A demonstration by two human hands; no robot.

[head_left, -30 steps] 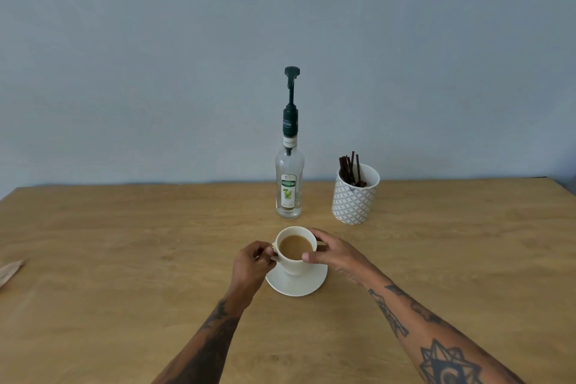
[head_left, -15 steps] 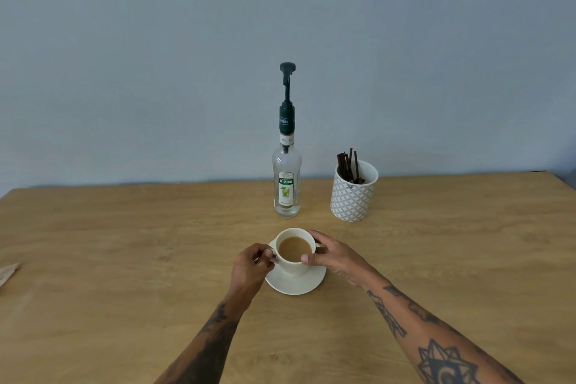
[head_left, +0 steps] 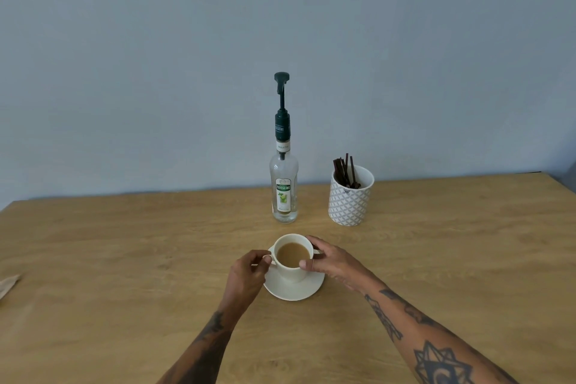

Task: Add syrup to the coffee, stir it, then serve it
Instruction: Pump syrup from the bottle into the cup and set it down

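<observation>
Head view: the left hand (head_left: 246, 274) pinches the handle of the coffee cup (head_left: 293, 257), while the right hand (head_left: 332, 262) cups its opposite side. The cup sits on its saucer (head_left: 294, 288). Beyond both grips stands the syrup bottle (head_left: 283, 184); the stirrer pot (head_left: 350, 201) stands beyond the right hand.

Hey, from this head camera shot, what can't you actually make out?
- Stirrers: lower ends hidden inside the patterned holder.
- Cup handle: covered by the left hand.
- Saucer: far part hidden behind the coffee cup.
- Tan object: cut off by the left edge.
- Syrup bottle: liquid level unclear through the clear glass.
</observation>
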